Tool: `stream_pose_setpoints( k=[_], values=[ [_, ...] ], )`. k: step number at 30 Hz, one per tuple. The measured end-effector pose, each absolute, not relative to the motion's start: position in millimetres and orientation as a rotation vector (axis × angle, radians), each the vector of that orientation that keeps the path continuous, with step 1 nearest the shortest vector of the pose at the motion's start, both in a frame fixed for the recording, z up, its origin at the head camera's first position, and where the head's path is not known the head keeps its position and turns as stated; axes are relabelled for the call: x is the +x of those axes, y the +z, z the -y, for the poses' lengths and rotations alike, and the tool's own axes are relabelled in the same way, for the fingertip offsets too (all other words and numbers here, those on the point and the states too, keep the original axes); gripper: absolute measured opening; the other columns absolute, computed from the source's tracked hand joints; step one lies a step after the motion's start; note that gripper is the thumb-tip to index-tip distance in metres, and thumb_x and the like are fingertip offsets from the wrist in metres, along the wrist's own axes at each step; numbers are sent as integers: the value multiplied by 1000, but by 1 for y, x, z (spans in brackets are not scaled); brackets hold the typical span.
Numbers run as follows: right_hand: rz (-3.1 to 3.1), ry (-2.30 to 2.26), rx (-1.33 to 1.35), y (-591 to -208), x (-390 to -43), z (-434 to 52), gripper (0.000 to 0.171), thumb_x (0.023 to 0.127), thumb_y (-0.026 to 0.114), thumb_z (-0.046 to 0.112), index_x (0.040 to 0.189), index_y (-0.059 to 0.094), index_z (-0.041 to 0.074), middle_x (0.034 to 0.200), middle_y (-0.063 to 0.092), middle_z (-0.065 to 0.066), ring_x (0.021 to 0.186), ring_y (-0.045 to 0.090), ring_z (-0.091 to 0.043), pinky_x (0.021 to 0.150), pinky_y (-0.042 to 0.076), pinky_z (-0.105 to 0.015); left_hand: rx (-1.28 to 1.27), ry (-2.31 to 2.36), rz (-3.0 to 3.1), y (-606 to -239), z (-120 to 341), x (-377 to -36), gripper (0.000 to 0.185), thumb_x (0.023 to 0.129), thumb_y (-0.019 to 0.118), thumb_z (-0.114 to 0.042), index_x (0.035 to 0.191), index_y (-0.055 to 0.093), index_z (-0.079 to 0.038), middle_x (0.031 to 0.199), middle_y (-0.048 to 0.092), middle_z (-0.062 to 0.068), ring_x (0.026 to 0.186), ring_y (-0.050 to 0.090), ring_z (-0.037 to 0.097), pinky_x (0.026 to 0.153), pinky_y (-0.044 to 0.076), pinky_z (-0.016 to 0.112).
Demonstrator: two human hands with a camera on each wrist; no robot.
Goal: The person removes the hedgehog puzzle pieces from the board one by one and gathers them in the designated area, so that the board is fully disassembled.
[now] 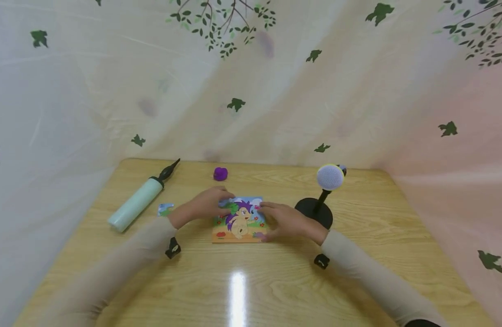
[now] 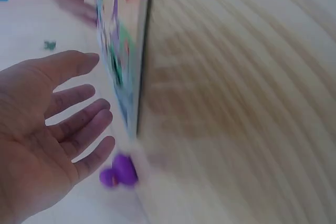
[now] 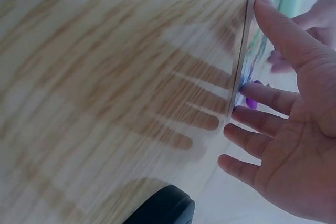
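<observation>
A square picture puzzle board [image 1: 240,219] with a purple-haired cartoon animal lies flat on the wooden table [image 1: 251,281]. My left hand [image 1: 207,203] rests over its far left corner, fingers straight and spread [image 2: 79,114] next to the board's edge [image 2: 137,56]. My right hand [image 1: 282,221] lies at the board's right edge, fingers extended; its thumb [image 3: 278,22] and forefinger touch the board's rim [image 3: 242,61]. Neither hand grips anything.
A pale green hand pump [image 1: 137,202] lies at the left. A small card [image 1: 165,209] sits beside it. A purple lump [image 1: 220,173] lies behind the board, also in the left wrist view [image 2: 119,171]. A microphone on a black round stand [image 1: 321,200] stands at the right.
</observation>
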State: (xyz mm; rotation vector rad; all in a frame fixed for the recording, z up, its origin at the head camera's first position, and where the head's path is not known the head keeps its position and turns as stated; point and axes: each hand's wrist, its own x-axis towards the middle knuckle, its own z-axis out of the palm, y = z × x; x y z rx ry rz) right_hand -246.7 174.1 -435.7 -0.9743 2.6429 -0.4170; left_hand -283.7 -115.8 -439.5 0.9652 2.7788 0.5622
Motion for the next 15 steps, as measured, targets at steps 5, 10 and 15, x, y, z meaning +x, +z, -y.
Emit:
stream_pose_setpoints(
  k=[5,10,15],
  values=[
    [-2583,-542,-1001,-439,-254,-170,83,84,80,49,151,48,13,165,33,-15,151,33,-40,118,34,-59,1004,571,-2771,-449,94,-290,52,91,77,-26,135,63,-3,122,66,13,109,64,26,96,55,41],
    [-2522,-622,-1007,-443,-261,-168,79,86,80,46,151,49,13,166,31,-13,153,29,-39,120,31,-61,978,592,-2768,-451,85,-293,50,88,79,-22,133,64,-3,120,65,12,108,63,25,96,55,41],
    [-2505,-619,-996,-440,-266,-170,77,84,83,40,148,53,11,165,33,-13,153,29,-39,121,29,-60,955,594,-2759,-450,80,-298,45,88,79,-21,128,67,-4,117,65,10,106,64,24,96,54,40]
  ],
)
